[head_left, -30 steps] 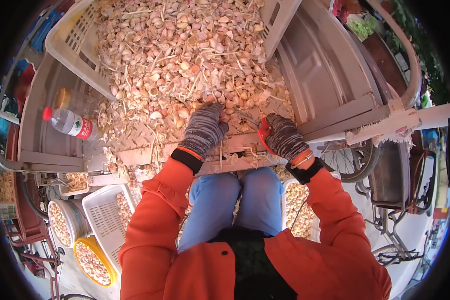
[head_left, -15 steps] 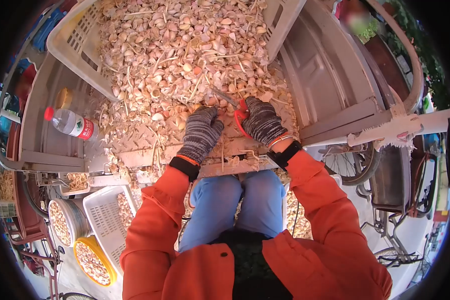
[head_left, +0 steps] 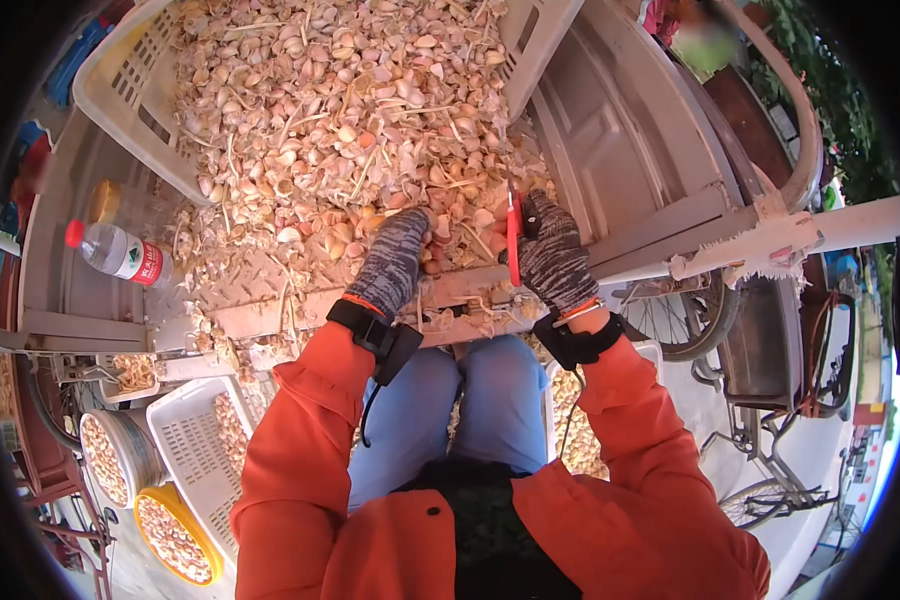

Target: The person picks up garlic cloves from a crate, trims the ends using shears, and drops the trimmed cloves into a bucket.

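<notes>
Gripping red-handled scissors (head_left: pixel 514 242) in right hand (head_left: pixel 555 252); curling left hand (head_left: pixel 396 255) at garlic (head_left: pixel 345 130), cannot tell if holding any; probably light, firm, slippery-skinned, best pinched around middle.

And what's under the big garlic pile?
Bits of patterned floor show beside its near edge, but whatever lies directly under the garlic pile is covered, so I can't tell.
</notes>
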Tool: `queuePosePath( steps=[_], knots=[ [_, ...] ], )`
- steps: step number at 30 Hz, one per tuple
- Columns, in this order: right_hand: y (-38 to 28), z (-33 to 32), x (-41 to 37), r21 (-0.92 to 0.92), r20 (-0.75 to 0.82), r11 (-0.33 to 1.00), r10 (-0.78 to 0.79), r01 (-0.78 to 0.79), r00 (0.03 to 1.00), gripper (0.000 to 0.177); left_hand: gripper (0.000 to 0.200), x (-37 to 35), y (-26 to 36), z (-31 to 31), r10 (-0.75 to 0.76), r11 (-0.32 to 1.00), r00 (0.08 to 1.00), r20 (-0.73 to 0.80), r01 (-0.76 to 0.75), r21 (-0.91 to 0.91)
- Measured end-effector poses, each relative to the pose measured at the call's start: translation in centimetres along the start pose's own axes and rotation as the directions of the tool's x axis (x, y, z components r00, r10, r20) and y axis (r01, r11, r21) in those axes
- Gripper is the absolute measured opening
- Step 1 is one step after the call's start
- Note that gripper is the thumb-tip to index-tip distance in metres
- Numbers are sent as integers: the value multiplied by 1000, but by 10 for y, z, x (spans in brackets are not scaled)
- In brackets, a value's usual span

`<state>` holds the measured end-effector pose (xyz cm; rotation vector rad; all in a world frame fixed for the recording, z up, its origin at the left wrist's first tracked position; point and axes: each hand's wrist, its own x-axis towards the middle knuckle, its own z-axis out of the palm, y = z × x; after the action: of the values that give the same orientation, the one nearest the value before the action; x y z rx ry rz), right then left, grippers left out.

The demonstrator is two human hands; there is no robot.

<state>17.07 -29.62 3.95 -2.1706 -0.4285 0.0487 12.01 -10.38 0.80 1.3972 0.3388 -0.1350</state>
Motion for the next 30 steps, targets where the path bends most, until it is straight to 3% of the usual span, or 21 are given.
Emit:
queuePosePath(
  steps=[1, 2, 5, 6, 7, 9, 10, 11, 13, 14, 16, 17, 18, 20, 21, 22, 23, 25, 27, 28, 30],
  knots=[
    [-9, 6, 0, 17, 35, 994, -107, 107, 994, 25, 34, -6, -3, 0, -193, 767, 965, 180, 263, -585],
    [-9, 12, 7, 23, 94, 975, -224, 223, 970, 22, 36, -11, -6, 6, -229, 636, 955, 190, 294, -714],
    [-6, 16, 35, -52, 4, 975, -214, 214, 977, 22, 32, -17, -7, 16, -296, 553, 950, 104, 258, -792],
    [-3, 10, 42, -287, 86, 927, -224, 239, 971, 26, 28, -17, -8, 15, -292, 541, 950, 108, 257, -801],
    [-1, 10, 45, -285, 88, 927, -228, 244, 970, 26, 28, -17, -10, 15, -290, 542, 951, 103, 252, -802],
    [5, 10, 49, -377, 224, 891, -178, 254, 958, 28, 23, -19, -12, 18, -245, 722, 969, -12, 174, -669],
    [7, 12, 51, -321, 259, 899, -221, 299, 940, 27, 18, -16, -19, 16, -127, 757, 992, 16, 107, -644],
    [10, 13, 50, -321, 260, 898, -223, 302, 940, 27, 18, -16, -22, 17, -124, 757, 992, 15, 104, -645],
    [-1, 11, 43, -220, 164, 972, -42, 78, 986, 28, 15, -19, -14, 26, -45, 879, 998, -53, 14, -477],
    [-6, 7, 39, -223, 162, 971, -52, 88, 985, 28, 16, -23, -11, 30, -40, 912, 994, -103, -6, -410],
    [-31, -3, 19, 159, 168, 987, 10, -37, 986, 28, 17, -33, -5, 39, -6, 893, 999, -47, -16, -450],
    [-34, 0, 7, 159, 163, 987, 9, -35, 987, 28, 18, -40, -3, 42, 25, 875, 1000, 12, -16, -485],
    [-38, 5, -5, 289, 102, 956, 13, -43, 995, 25, 20, -47, -2, 43, 57, 766, 993, 107, 25, -642],
    [-32, 16, -19, 506, 64, 854, 103, -122, 993, 24, 22, -53, -11, 47, 68, 789, 997, 46, -25, -614],
    [-39, 15, -26, 511, 75, 850, 101, -125, 992, 24, 24, -60, -13, 48, 64, 810, 998, -19, -63, -583],
    [-46, 11, -34, 197, -43, 977, -69, 76, 997, 26, 27, -67, -15, 48, 60, 792, 998, -18, -58, -608],
    [-54, 6, -42, -155, -99, 956, -266, 249, 959, 28, 27, -77, -18, 47, 53, 797, 998, -24, -57, -601],
    [-61, -5, -52, -143, -74, 946, -303, 291, 950, 31, 30, -95, -11, 47, 98, 650, 995, 23, -47, -758],
    [-63, -19, -62, -82, -41, 867, -496, 492, 867, 31, 30, -106, -1, 41, 161, 618, 984, 71, -45, -785],
    [-76, -33, -71, -23, 70, 925, -377, 380, 923, 37, 32, -111, 2, 38, 130, 660, 989, 70, -34, -751],
    [-85, -54, -80, -106, 138, 917, -370, 385, 919, 41, 34, -120, 5, 35, 98, 668, 991, 93, 4, -744]
  ],
)
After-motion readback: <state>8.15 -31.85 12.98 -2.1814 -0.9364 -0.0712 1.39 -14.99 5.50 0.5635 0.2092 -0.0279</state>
